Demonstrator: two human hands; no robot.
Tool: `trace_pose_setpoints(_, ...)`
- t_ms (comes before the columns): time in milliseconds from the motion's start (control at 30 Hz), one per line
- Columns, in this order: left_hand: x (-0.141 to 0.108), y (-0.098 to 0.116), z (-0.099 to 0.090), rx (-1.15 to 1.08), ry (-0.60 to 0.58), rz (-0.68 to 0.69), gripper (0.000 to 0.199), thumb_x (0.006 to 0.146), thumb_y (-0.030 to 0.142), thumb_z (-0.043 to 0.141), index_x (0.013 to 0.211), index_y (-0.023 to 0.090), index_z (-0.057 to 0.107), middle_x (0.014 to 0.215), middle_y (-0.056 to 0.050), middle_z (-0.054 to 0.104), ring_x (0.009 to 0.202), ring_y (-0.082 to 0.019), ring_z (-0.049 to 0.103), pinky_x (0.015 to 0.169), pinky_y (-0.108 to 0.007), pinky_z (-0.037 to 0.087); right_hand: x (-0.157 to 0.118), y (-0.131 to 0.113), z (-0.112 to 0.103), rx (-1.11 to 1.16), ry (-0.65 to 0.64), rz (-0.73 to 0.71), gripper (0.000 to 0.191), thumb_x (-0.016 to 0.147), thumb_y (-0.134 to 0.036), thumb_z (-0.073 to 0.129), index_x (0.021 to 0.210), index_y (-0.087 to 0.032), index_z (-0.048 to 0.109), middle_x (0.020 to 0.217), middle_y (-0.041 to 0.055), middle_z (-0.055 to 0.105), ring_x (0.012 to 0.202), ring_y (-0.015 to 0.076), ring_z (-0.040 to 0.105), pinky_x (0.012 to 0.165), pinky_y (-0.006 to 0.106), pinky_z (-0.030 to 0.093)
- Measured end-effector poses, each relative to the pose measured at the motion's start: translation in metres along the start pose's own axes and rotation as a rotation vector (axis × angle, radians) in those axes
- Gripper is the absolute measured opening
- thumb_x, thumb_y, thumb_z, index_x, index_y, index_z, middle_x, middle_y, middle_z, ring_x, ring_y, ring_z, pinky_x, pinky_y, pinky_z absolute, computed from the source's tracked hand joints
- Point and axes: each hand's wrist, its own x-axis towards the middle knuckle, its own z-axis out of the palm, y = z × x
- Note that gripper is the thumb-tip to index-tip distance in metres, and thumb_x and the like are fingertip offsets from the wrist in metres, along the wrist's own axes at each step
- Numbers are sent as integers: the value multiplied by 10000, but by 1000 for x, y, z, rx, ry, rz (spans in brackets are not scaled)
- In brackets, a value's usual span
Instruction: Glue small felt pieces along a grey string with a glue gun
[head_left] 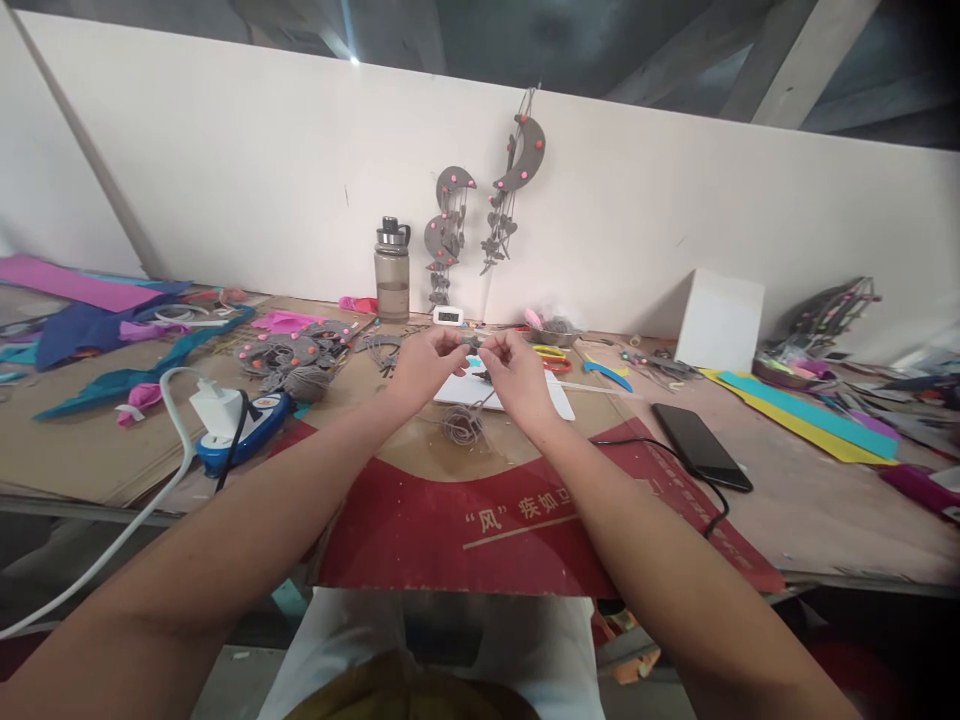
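My left hand (pixel 429 365) and my right hand (pixel 514 372) are close together over a white board (pixel 559 398) in the middle of the table. Between their pinched fingertips is a small dark grey piece (pixel 473 343), which both hands hold. Its exact shape is too small to tell. Grey cord hangs near my right fingers and runs to a loose coil (pixel 462 424) just in front of the board. A light blue scrap (pixel 474 362) shows between the hands.
A bottle (pixel 392 275) and a small white clock (pixel 448 316) stand by the wall. Grey moon ornaments (pixel 525 155) hang there. Left are a blue power strip (pixel 244 432) and felt pieces; right, a black phone (pixel 701 446) with a cable.
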Motion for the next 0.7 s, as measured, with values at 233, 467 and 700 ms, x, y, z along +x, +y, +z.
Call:
trace_pose_setpoints(233,-4,11,-1,-124,-72,-65,115,735,255,624,747,141,618,635,-21,643,586,-116,600,593,-245,486,2,2,-3,-263,66,-216,82,850,-216,474,779,-193,509,829,51,569,794,182,499,747,325,395)
trace_pose_setpoints(467,-1,6,2,-215,-121,-75,140,724,276,647,734,142,610,640,-17,634,567,-107,595,632,-273,506,3,3,-5,-368,74,-197,128,892,-250,439,787,-193,484,851,70,551,826,196,488,756,330,387)
trace_pose_setpoints(700,0,0,2,-276,-201,-28,217,707,337,676,768,144,595,683,-10,623,583,-96,589,607,-250,501,1,-2,-6,-425,89,-196,143,898,-282,436,807,-192,499,858,65,555,814,189,493,745,316,373)
